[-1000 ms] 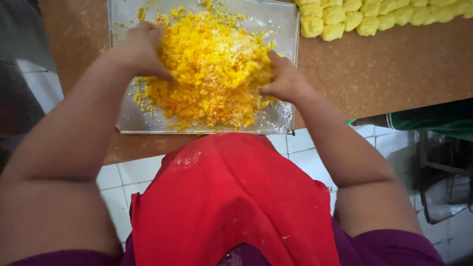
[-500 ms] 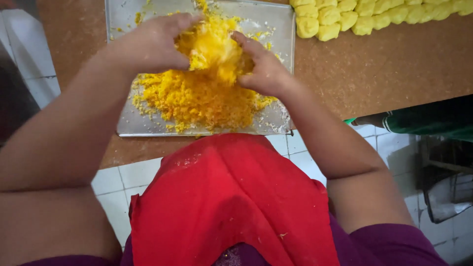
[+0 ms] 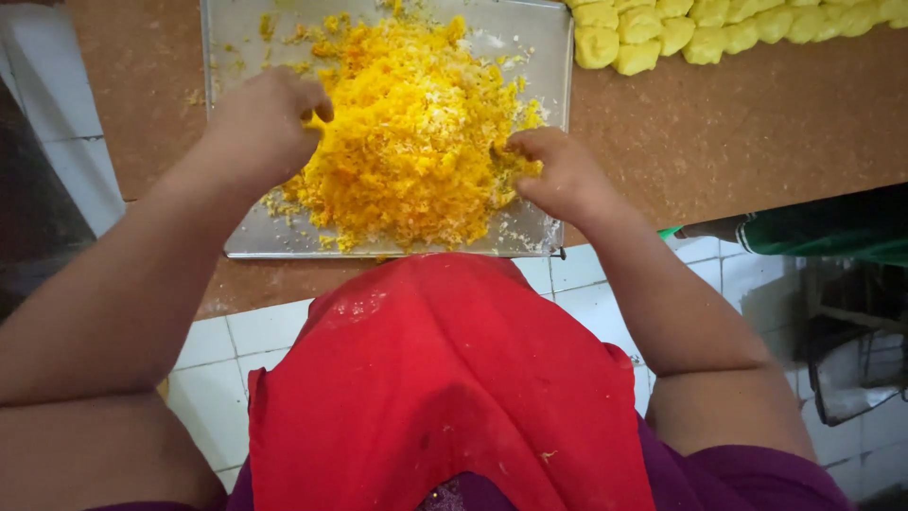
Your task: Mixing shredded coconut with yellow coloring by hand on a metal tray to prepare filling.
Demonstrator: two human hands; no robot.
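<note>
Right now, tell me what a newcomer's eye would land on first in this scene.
First comes the bright orange-yellow crumbly heap, piled in the middle of a metal tray on the brown counter. The left hand and right hand press into it from either side. Next are the red apron filling the lower middle and the pale yellow dough pieces lined up at the top right.

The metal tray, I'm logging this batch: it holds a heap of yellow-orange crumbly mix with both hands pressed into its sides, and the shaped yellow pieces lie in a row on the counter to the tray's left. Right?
Not quite. In the head view the shaped yellow pieces lie to the right of the metal tray, not the left. The rest holds: the left hand and right hand press into the sides of the yellow-orange crumbly mix.
</note>
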